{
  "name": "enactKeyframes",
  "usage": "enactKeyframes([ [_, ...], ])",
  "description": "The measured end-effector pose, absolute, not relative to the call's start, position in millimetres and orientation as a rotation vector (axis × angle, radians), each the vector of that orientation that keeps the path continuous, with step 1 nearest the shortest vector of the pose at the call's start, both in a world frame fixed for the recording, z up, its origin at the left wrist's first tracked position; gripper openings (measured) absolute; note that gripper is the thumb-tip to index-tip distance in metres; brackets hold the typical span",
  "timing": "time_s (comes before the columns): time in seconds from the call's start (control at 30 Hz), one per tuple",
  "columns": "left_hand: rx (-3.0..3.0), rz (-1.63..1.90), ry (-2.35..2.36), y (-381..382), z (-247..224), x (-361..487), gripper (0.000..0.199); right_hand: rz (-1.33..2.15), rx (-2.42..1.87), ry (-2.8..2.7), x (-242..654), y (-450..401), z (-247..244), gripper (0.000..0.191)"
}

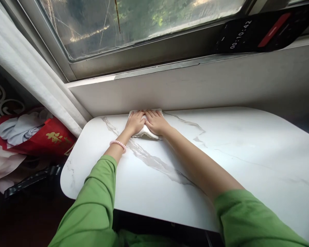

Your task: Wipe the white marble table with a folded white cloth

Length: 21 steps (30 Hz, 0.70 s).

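A folded white cloth (147, 132) lies on the white marble-patterned tabletop (149, 178), close to its far edge by the wall. Flat on the cloth's left part rests my left hand (136, 122), fingers stretched forward, with a pink beaded bracelet (118, 145) on the wrist. My right hand (156, 122) presses on the right part of the same cloth, its fingers also extended. The two hands touch or nearly touch at the thumbs. Neither hand is wrapped around the cloth, whose near edge shows slightly ruffled below them.
Behind the tabletop rise a wall (195, 82) and a metal-framed window (144, 20). A phone (262, 32) showing a timer is at the upper right. On the left hang a white curtain (33, 61) and a red bag (48, 137) with fabric in it.
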<state>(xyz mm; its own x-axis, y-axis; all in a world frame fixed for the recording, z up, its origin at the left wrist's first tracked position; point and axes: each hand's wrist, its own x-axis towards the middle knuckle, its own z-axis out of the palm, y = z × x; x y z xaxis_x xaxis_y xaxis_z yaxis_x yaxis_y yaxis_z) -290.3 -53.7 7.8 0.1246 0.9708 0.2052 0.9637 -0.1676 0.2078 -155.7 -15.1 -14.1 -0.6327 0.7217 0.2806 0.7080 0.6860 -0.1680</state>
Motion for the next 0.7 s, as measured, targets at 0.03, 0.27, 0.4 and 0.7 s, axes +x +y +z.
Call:
enactKeyframes([
  [0.03, 2.339, 0.455, 2.008, -51, 8, -291, 0.038, 0.061, -1.117, -2.579, -156, -13, -15, 0.059],
  [0.27, 2.342, 0.391, 2.015, -50, 6, -292, 0.041, 0.064, -1.083, -2.555, -155, -13, -17, 0.058],
  [0.4, 2.33, 0.388, 2.047, -58, 6, -289, 0.043, 0.026, -1.084, -2.578, -153, -22, -14, 0.058],
  [0.7, 2.382, 0.376, 1.969, -102, 4, -278, 0.046, -0.017, -1.005, -2.666, -121, -66, -12, 0.063],
])
